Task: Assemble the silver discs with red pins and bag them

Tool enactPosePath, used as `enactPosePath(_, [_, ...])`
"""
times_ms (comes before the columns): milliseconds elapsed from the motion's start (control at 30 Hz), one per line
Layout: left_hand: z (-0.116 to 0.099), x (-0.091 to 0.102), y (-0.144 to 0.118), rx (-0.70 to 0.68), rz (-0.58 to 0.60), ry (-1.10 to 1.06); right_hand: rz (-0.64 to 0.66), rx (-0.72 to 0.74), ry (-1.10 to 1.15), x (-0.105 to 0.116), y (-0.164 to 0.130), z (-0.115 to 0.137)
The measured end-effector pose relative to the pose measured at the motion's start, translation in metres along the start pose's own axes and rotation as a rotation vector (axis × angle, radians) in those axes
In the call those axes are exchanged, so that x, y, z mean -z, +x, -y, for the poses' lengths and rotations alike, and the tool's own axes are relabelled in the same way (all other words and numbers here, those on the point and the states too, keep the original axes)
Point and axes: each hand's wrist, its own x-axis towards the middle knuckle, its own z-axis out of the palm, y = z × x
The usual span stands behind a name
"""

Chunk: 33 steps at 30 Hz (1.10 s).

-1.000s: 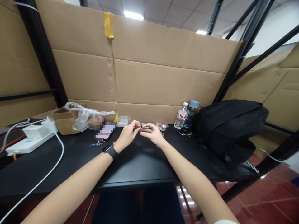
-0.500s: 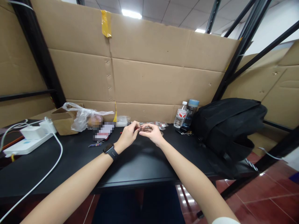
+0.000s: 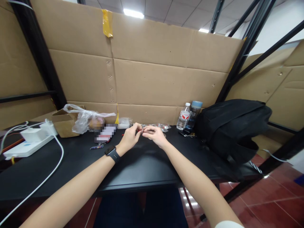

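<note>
My left hand (image 3: 129, 136), with a dark watch (image 3: 112, 153) on its wrist, is closed in a pinch above the black table (image 3: 142, 167). Facing it, my right hand (image 3: 155, 136) pinches too, and the fingertips of both meet. Between them is a tiny thing with a hint of red, too small and too covered by fingers to name. Clear plastic packets (image 3: 163, 127) with red bits lie on the table just behind my hands. A small red piece shows beside my left hand.
A water bottle (image 3: 183, 117), a blue-lidded bottle (image 3: 194, 114) and a black backpack (image 3: 230, 136) stand to the right. Leftward are a phone-like flat item (image 3: 106, 133), a plastic bag (image 3: 82, 122), a cardboard box (image 3: 64, 125) and a white power strip (image 3: 29, 147) with cables. Cardboard walls the back.
My right fingers have shifted very slightly at the pinch, and a little red now shows between the fingertips. Everything else stays where it was.
</note>
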Motion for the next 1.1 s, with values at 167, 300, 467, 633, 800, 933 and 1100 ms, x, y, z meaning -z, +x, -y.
enactPosePath(167, [0.0, 0.001, 0.0, -0.006, 0.033, -0.017, 0.033, 0.017, -0.08, 0.007, 0.002, -0.001])
enactPosePath(300, [-0.001, 0.003, 0.001, 0.033, 0.058, -0.102, 0.012, 0.062, -0.286, 0.011, 0.005, -0.005])
enactPosePath(467, [-0.001, 0.007, 0.002, 0.007, 0.119, -0.052, 0.04, 0.052, -0.469, 0.015, 0.007, -0.005])
enactPosePath(633, [0.01, 0.003, -0.001, -0.045, 0.345, 0.09, 0.082, 0.03, -0.531, 0.017, 0.007, -0.002])
enactPosePath(800, [0.025, -0.003, -0.006, -0.015, 0.438, 0.148, 0.165, 0.06, -0.625, 0.022, 0.008, -0.005])
enactPosePath(933, [0.032, -0.003, -0.009, 0.02, 0.49, 0.172, 0.094, 0.023, -0.675, 0.037, 0.011, -0.007])
enactPosePath(1100, [0.03, -0.005, -0.011, 0.033, 0.501, 0.145, 0.015, 0.053, -0.852, 0.063, 0.013, -0.016])
